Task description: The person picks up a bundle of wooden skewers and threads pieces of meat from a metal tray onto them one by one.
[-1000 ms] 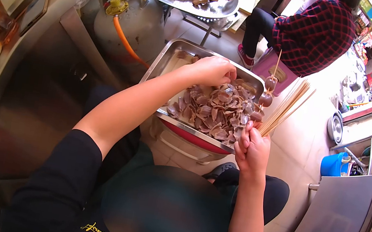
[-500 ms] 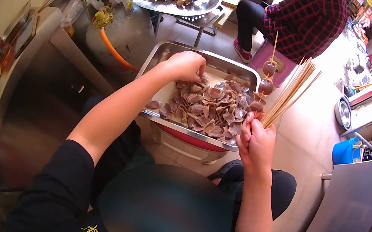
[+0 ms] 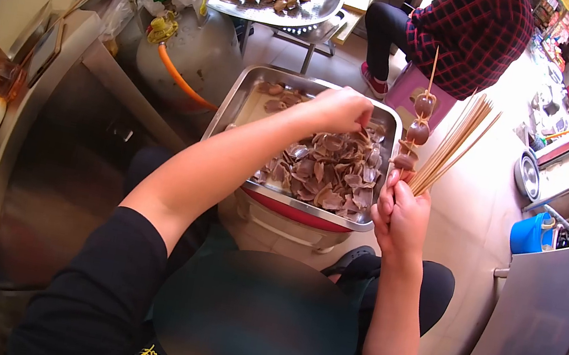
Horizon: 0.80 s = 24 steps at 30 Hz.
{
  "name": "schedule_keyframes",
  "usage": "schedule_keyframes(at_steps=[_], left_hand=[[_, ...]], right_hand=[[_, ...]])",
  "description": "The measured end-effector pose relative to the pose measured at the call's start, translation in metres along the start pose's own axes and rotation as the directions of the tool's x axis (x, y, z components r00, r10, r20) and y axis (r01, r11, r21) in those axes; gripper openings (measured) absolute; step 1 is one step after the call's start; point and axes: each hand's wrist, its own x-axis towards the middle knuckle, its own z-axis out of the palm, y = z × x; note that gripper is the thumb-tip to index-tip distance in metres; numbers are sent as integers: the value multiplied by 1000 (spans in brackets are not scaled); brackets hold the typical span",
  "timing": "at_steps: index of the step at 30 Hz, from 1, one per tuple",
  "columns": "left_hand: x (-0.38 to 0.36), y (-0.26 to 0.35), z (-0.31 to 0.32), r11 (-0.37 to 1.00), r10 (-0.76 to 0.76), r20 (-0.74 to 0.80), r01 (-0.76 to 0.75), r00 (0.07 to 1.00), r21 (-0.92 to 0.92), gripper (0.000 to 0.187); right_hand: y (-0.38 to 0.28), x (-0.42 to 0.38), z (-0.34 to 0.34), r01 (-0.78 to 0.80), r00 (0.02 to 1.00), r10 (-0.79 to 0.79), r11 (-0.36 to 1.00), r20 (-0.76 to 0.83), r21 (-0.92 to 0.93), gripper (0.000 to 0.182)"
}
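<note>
My left hand (image 3: 347, 110) is over the far side of a metal tray (image 3: 236, 98), fingers curled down in a pinch. Whatever they hold, if anything, is hidden. Beneath it, thin brownish-purple meat pieces (image 3: 330, 174), which look like cooked gizzard, are heaped in the tray. Beside the tray's right rim, my right hand (image 3: 402, 216) is closed around a bundle of bare bamboo skewers (image 3: 457, 142). The same hand grips an upright loaded skewer (image 3: 418, 132), with two round brown pieces above flatter meat pieces and its pointed tip bare.
An oval metal platter (image 3: 323, 11) of filled skewers lies on a stand at the back. A gas cylinder (image 3: 195, 57) with an orange hose (image 3: 180, 79) stands at left. A person in a checked shirt (image 3: 473, 40) sits ahead on a pink stool (image 3: 413, 86). A steel cabinet (image 3: 532, 317) is at right.
My left hand has moved right across the tray, closer to the loaded skewer, uncovering pieces at the tray's far left. My right hand keeps its grip, appearing slightly farther right.
</note>
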Motion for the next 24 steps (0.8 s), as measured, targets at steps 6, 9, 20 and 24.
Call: schedule_keyframes(at_steps=[6,9,20,24], left_hand=[[-40,-47,-22,984,-126,-47,119,991,-134,15],[-46,-55,-18,990,-54,-142,34,988,-139,14],[9,7,3,979,128,69,-137,989,150,18],[-2,-9,-4,992,1,29,3,1000,-129,17]], right_hand=[[3,0,-1,-2,1000,2,1000,30,-13,14],[4,0,0,-9,999,10,1000,45,-20,14],[1,6,4,-9,999,9,1000,34,-15,14],[-4,5,2,-9,1000,9,1000,2,-7,14]])
